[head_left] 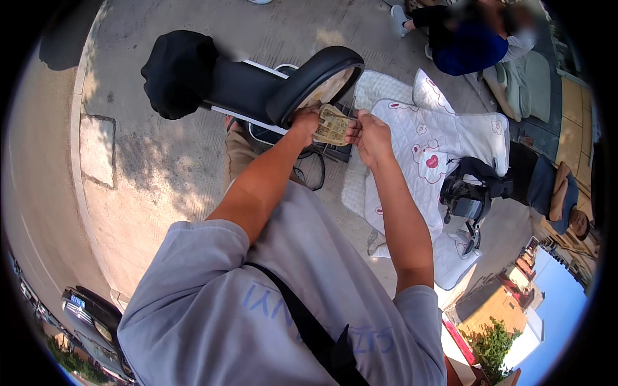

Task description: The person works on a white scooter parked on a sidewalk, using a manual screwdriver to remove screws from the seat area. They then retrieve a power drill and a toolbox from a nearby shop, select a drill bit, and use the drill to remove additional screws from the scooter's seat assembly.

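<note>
A small, flat, yellowish panel with rounded corners and a pattern of dark marks lies between my hands, in front of the scooter. My left hand grips its left edge. On the opposite edge, the fingers of my right hand are closed. Just beyond my left hand, a black seat section of the scooter is tilted up, and its pale, worn underside shows. Behind it runs a long black seat with white side trim. What the panel is made of, I cannot tell.
A white quilted cover with pink cartoon figures drapes over the scooter's front at right, near black handlebar parts. A black covered bulk sits at the rear end. People sit at upper right; another person is at far right. A dark car stands lower left.
</note>
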A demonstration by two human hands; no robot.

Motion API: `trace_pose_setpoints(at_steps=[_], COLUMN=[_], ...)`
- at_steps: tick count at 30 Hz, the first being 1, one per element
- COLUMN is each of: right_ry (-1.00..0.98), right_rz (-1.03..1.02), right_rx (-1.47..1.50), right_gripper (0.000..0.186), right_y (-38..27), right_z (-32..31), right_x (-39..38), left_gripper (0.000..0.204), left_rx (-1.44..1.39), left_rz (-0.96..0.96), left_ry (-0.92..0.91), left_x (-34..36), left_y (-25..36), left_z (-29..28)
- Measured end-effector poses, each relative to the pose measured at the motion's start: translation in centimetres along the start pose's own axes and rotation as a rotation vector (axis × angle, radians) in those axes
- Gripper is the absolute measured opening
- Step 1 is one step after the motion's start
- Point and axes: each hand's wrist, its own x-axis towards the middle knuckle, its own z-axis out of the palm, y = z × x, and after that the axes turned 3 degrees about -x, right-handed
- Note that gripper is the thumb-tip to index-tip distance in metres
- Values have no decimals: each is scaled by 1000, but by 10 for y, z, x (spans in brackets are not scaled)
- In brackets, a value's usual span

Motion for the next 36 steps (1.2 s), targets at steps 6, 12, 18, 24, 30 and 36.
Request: trace_pose_setpoints(at_steps=[6, 12, 18, 24, 30, 36], right_ry=[-346, -387, -219, -250, -549, -269], right_rz=[-905, -753, -326, -168, -1144, -445], right_rx=[-1784, -1753, -778, -823, -2138, -1778], right_gripper=[14, 32, 51, 42, 37, 32], right_y=[-28, -23, 0, -20, -42, -40], right_z=[0, 0, -20, -15, 2, 15], right_x=[-4, -21, 13, 6, 9, 0], left_gripper=[36, 34, 34, 33, 35, 36], left_rx=[53, -52, -178, -129, -34, 17], left_rz=[52, 25, 44, 63, 26, 50], left_ry=[16, -14, -168, -99, -48, -29], left_x=[3, 9, 10, 1, -15, 10], left_y=[-6, -12, -17, -12, 4, -16], left_z=[1, -3, -12, -5, 2, -3])
